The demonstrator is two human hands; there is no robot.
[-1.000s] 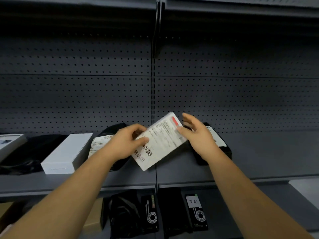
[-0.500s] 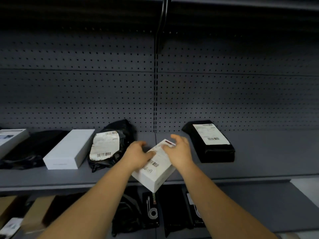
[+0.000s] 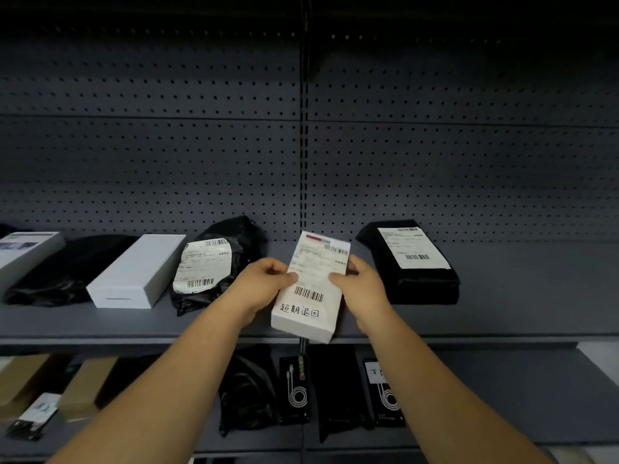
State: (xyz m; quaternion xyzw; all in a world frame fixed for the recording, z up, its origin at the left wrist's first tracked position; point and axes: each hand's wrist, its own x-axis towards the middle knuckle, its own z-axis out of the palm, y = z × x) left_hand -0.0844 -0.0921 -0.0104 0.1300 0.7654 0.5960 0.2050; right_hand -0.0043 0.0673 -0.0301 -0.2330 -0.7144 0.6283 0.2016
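**White labelled box [image 3: 310,286] being held at the shelf front**

White labelled box is being gripped along both long edges. Its printed label and barcodes are facing up, and handwritten characters are showing at its near end. The left hand [image 3: 264,286] is pinching the left edge, with the thumb lying on the label and the fingers curling round the side. The right hand [image 3: 360,286] is clasping the right edge in the same way. The box is sitting over the front of the grey shelf [image 3: 519,296], its near end overhanging the shelf lip; whether it is touching the shelf cannot be told. Just right of it, a black parcel [image 3: 425,286] with a flat white label is lying on the shelf. To the left, a black bag [image 3: 244,239] with a crumpled label and, farther left, a plain white carton [image 3: 134,272] are resting. Black cable packs [image 3: 294,390] are lying on the lower shelf [image 3: 502,396] beneath.
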